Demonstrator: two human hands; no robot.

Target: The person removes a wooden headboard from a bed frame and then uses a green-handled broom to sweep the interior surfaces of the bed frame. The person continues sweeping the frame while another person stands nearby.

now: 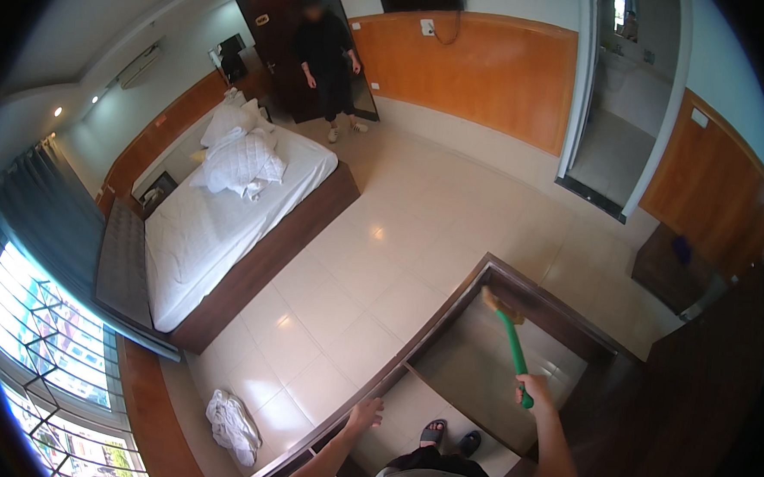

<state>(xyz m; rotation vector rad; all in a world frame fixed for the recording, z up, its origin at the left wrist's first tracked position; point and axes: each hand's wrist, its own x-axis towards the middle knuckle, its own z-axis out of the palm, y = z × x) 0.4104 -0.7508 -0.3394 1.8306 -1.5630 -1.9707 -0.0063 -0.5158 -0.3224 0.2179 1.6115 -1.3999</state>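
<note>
My right hand (536, 393) grips the lower end of a broom's green handle (515, 345). The broom's tan bristle head (504, 305) is at the far inner corner of a dark brown open wooden frame (447, 315), close to its side board. Whether the bristles touch the floor I cannot tell. My left hand (366, 413) is held over the frame's left rim with its fingers apart and nothing in it. My sandalled feet (434, 431) stand on the tiles inside the frame, on the near side of a thin cross board (468, 411).
Beyond the tiled floor stands a bed (253, 223) with a white sheet and heaped white bedding (239, 158). A person (324, 54) in dark clothes stands by the door. White cloth (234, 427) lies on the floor at left. A brown box-like cabinet (670, 269) stands at right.
</note>
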